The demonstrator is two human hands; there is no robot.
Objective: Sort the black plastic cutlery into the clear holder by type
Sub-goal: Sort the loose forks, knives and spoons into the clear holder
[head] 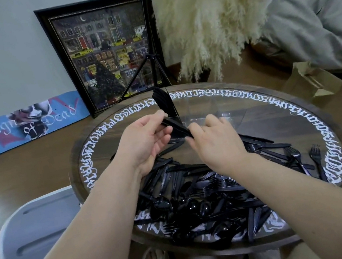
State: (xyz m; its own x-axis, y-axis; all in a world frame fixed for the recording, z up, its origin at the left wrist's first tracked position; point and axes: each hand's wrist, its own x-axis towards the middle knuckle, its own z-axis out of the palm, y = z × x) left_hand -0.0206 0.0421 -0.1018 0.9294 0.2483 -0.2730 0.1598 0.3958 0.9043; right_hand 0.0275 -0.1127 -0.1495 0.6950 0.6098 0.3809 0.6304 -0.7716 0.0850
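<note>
A big heap of black plastic cutlery (201,196), with knives, spoons and forks mixed, covers the near half of the round glass-topped table (311,106). Behind it stands the clear holder (203,110), with several black pieces (161,100) upright in its left compartment. My left hand (145,142) grips a bunch of black knives (176,126) above the table, just in front of the holder. My right hand (214,138) pinches the right end of that same bunch. Which type stands in the holder is hard to tell.
Two loose forks (306,156) lie at the table's right side. A framed picture (105,54) and a tripod (151,42) stand behind the table, pampas grass (215,20) beside them. A skateboard deck (22,127) lies left, a grey bin lid (36,233) near left, a paper bag (311,81) right.
</note>
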